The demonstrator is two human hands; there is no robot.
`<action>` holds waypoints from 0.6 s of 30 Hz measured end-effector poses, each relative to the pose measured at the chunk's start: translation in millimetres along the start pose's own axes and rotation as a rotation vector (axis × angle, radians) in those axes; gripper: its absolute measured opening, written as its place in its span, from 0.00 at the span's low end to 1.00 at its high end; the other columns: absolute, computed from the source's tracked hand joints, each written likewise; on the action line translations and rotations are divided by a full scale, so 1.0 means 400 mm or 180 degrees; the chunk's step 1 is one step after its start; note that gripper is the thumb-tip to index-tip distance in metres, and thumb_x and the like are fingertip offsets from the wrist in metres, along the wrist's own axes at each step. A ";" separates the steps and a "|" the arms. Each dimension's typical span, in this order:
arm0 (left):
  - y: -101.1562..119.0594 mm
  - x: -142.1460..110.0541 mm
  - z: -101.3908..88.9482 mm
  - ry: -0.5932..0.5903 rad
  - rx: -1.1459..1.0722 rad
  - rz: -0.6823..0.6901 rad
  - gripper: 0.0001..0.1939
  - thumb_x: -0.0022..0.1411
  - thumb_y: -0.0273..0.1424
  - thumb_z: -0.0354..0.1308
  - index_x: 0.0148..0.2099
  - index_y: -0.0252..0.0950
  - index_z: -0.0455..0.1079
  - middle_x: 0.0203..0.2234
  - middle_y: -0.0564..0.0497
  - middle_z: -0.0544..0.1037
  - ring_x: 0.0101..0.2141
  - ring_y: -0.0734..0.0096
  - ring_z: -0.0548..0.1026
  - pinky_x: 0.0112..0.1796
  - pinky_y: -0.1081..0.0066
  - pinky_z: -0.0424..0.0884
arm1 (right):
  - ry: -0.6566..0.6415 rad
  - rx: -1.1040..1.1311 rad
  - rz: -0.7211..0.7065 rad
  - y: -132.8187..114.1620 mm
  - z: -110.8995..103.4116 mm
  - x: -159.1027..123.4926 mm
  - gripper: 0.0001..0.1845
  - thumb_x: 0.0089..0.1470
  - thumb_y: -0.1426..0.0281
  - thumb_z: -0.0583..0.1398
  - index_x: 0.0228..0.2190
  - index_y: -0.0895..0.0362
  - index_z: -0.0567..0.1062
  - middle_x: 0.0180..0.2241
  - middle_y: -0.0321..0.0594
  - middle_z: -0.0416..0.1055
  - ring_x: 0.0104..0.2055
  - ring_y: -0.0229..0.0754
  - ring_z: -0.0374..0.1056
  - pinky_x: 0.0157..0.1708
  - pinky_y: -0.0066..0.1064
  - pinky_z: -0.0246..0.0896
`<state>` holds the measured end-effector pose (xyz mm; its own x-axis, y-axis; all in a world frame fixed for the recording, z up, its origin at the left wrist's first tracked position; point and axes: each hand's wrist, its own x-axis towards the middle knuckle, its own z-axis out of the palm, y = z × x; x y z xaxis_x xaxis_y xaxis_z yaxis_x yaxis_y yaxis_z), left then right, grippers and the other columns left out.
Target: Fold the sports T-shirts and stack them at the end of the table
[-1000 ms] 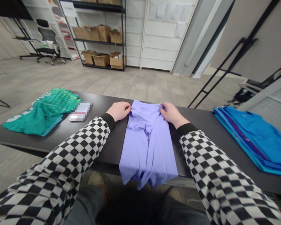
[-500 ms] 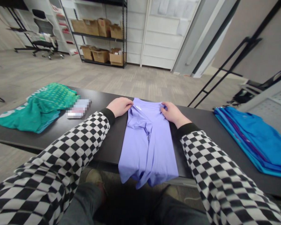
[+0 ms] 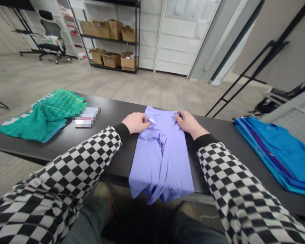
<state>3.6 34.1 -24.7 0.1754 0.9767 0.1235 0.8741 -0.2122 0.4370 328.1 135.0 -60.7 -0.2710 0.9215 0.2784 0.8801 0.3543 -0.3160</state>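
Observation:
A lavender garment [image 3: 173, 156] of smooth stretchy cloth lies lengthwise across the black table, with a small white logo near its far end. Its near end hangs over the front edge in loose folds, and the cloth is bunched at upper left. My left hand [image 3: 136, 122] pinches the garment's left side, just below the far corner. At the far right corner, my right hand [image 3: 189, 122] holds the edge between thumb and fingers. Both hands rest close to the tabletop.
A crumpled green garment [image 3: 40, 117] lies on the table's left, beside a pixelated flat item [image 3: 87, 117]. Folded blue clothes [image 3: 277, 145] are stacked at the right. Beyond the table [image 3: 112, 105] stand a shelf with cardboard boxes [image 3: 110, 60] and an office chair [image 3: 51, 40].
My left hand has moved from the far left corner slightly nearer and to the right, onto the garment's left side. My right hand keeps its place. The view has shifted slightly.

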 end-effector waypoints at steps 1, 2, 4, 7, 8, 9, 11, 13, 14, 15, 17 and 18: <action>0.002 -0.003 0.002 -0.0048 -0.0122 -0.0018 0.14 0.66 0.44 0.66 0.33 0.41 0.78 0.32 0.47 0.84 0.35 0.59 0.79 0.36 0.66 0.69 | -0.0007 -0.0002 0.0008 -0.001 -0.001 -0.001 0.26 0.75 0.58 0.59 0.63 0.61 0.80 0.63 0.60 0.79 0.67 0.61 0.75 0.70 0.50 0.67; 0.003 -0.007 0.003 -0.0053 -0.0211 -0.0036 0.13 0.67 0.43 0.65 0.33 0.41 0.77 0.31 0.47 0.83 0.34 0.60 0.79 0.35 0.66 0.68 | -0.0017 -0.0003 0.0013 -0.001 -0.001 -0.001 0.26 0.75 0.59 0.59 0.63 0.61 0.80 0.63 0.60 0.79 0.67 0.61 0.75 0.70 0.50 0.67; 0.005 -0.016 -0.001 -0.0002 -0.0268 -0.0118 0.18 0.70 0.46 0.62 0.31 0.41 0.76 0.29 0.47 0.82 0.32 0.60 0.77 0.34 0.65 0.66 | -0.0037 0.0001 0.0009 -0.002 -0.002 -0.002 0.25 0.75 0.59 0.59 0.63 0.61 0.80 0.63 0.59 0.79 0.67 0.61 0.74 0.70 0.50 0.67; 0.013 -0.029 -0.005 0.0060 -0.0107 -0.0262 0.26 0.69 0.56 0.63 0.29 0.41 0.74 0.27 0.47 0.80 0.31 0.58 0.77 0.34 0.64 0.65 | -0.0041 0.0006 0.0007 -0.003 -0.002 -0.003 0.25 0.75 0.59 0.60 0.62 0.60 0.80 0.63 0.59 0.79 0.67 0.61 0.74 0.70 0.51 0.67; 0.017 -0.032 -0.005 0.0042 -0.0048 -0.0260 0.25 0.67 0.55 0.66 0.29 0.41 0.74 0.27 0.47 0.80 0.32 0.58 0.77 0.34 0.64 0.65 | -0.0035 0.0002 0.0012 -0.002 -0.002 -0.003 0.25 0.74 0.59 0.60 0.62 0.60 0.80 0.63 0.59 0.79 0.67 0.61 0.75 0.69 0.51 0.67; 0.021 -0.033 -0.003 0.0017 -0.0020 -0.0224 0.23 0.66 0.53 0.67 0.29 0.41 0.74 0.28 0.48 0.81 0.33 0.58 0.78 0.35 0.65 0.66 | -0.0028 -0.0004 0.0018 -0.002 -0.002 -0.003 0.24 0.74 0.59 0.60 0.62 0.59 0.80 0.63 0.59 0.79 0.66 0.61 0.75 0.69 0.51 0.67; 0.031 -0.033 0.002 0.0020 -0.0134 -0.0124 0.17 0.67 0.44 0.67 0.30 0.40 0.74 0.29 0.49 0.81 0.35 0.59 0.78 0.36 0.65 0.67 | -0.0019 -0.0009 0.0011 0.000 -0.001 -0.002 0.24 0.74 0.59 0.59 0.62 0.59 0.81 0.63 0.59 0.79 0.66 0.61 0.75 0.69 0.51 0.67; 0.039 -0.031 0.006 0.0129 -0.0509 -0.0124 0.13 0.70 0.39 0.64 0.33 0.40 0.74 0.30 0.50 0.81 0.34 0.62 0.77 0.35 0.66 0.67 | -0.0027 0.0006 -0.0022 0.001 -0.001 0.000 0.24 0.75 0.58 0.58 0.61 0.59 0.81 0.63 0.58 0.80 0.66 0.60 0.75 0.69 0.50 0.67; 0.042 -0.031 0.007 0.0193 -0.0761 -0.0194 0.11 0.72 0.38 0.62 0.35 0.40 0.74 0.29 0.50 0.80 0.32 0.63 0.76 0.34 0.67 0.67 | -0.0041 0.0020 -0.0047 0.002 0.000 0.001 0.24 0.76 0.58 0.58 0.61 0.58 0.81 0.63 0.57 0.80 0.66 0.59 0.75 0.69 0.50 0.67; 0.045 -0.031 0.008 0.0231 -0.1008 -0.0307 0.10 0.73 0.37 0.61 0.39 0.40 0.74 0.28 0.51 0.79 0.30 0.64 0.75 0.32 0.67 0.67 | -0.0060 0.0032 -0.0071 0.003 0.000 0.002 0.24 0.76 0.58 0.57 0.61 0.57 0.81 0.62 0.55 0.80 0.66 0.58 0.75 0.69 0.50 0.67; 0.047 -0.034 0.006 0.0233 -0.1355 -0.0573 0.07 0.75 0.36 0.59 0.46 0.39 0.75 0.26 0.54 0.76 0.26 0.66 0.73 0.30 0.68 0.65 | -0.0090 0.0039 -0.0089 0.004 0.001 0.003 0.24 0.77 0.57 0.56 0.60 0.55 0.81 0.62 0.54 0.81 0.67 0.57 0.74 0.70 0.49 0.67; 0.047 -0.036 0.004 0.0219 -0.1409 -0.0673 0.07 0.74 0.34 0.60 0.50 0.39 0.75 0.25 0.55 0.76 0.25 0.67 0.72 0.30 0.68 0.65 | -0.0100 0.0034 -0.0086 0.004 0.002 0.003 0.24 0.77 0.56 0.56 0.61 0.55 0.81 0.63 0.54 0.80 0.67 0.57 0.74 0.70 0.49 0.66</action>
<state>18.1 16.0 -19.7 -0.0284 0.9987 0.0432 0.6083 -0.0171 0.7935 328.9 136.8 -61.7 -0.3070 0.9160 0.2583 0.8681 0.3808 -0.3185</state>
